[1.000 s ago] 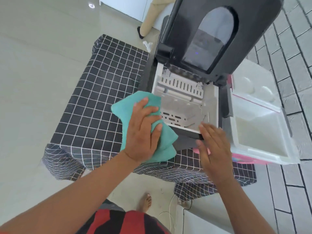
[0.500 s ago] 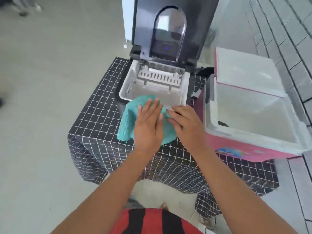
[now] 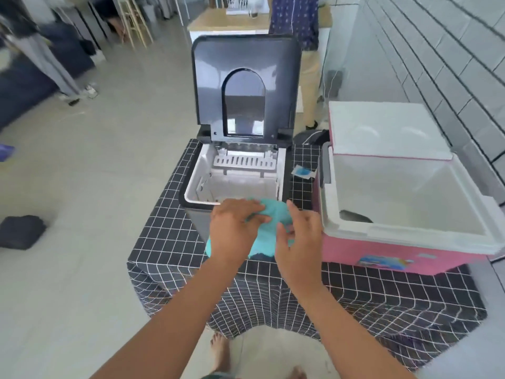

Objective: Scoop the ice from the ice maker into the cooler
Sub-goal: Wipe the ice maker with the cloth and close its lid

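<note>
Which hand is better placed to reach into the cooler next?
Probably the right hand: it hovers open beside the pink cooler, while the left hand grips the teal cloth.

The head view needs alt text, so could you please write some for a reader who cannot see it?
Two bare hands, left hand and right hand, hold a teal cloth at the front rim of an open ice maker on a checked tablecloth. An open pink cooler stands at its right.
</note>
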